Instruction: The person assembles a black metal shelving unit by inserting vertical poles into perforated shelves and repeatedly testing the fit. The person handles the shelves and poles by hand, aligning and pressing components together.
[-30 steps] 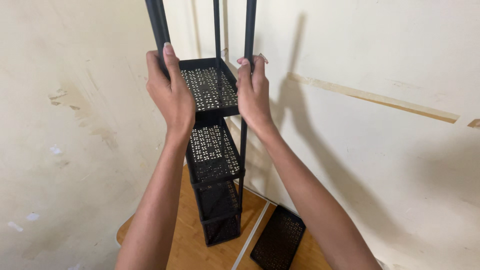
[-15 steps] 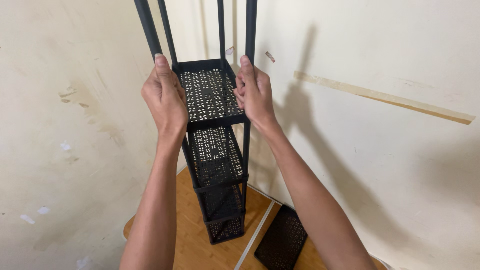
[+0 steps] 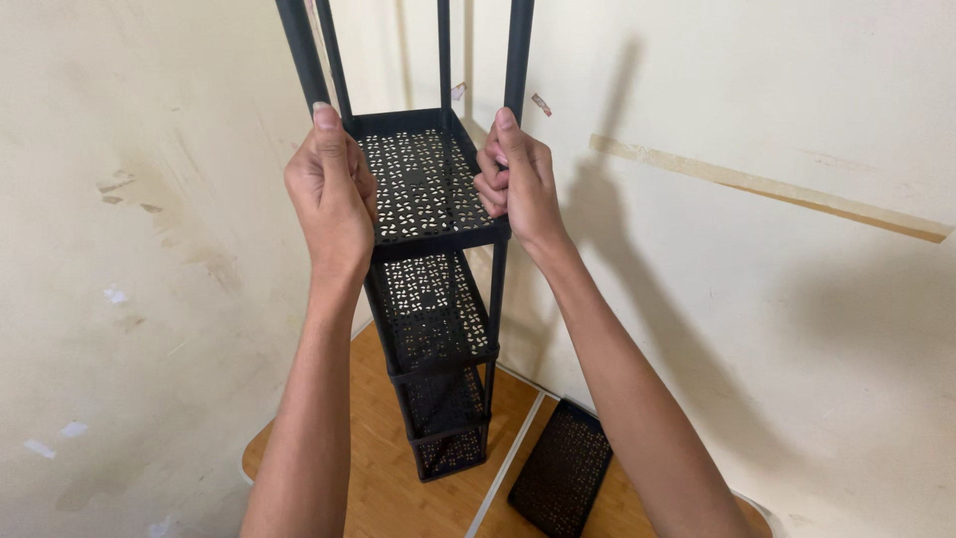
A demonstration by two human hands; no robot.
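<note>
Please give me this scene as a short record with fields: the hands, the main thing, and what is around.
left hand: closed around the front left pole of the rack
right hand: closed around the front right pole
rack: black, narrow, upright, with perforated shelves stacked one above another
top shelf: between the two hands
loose shelf: black, perforated, flat on the floor right of the rack
floor: wood
walls: cream, stained, with a tape strip on the right

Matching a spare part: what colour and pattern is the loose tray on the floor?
Black, perforated with small cut-out holes; the loose tray shows in the head view.
</note>
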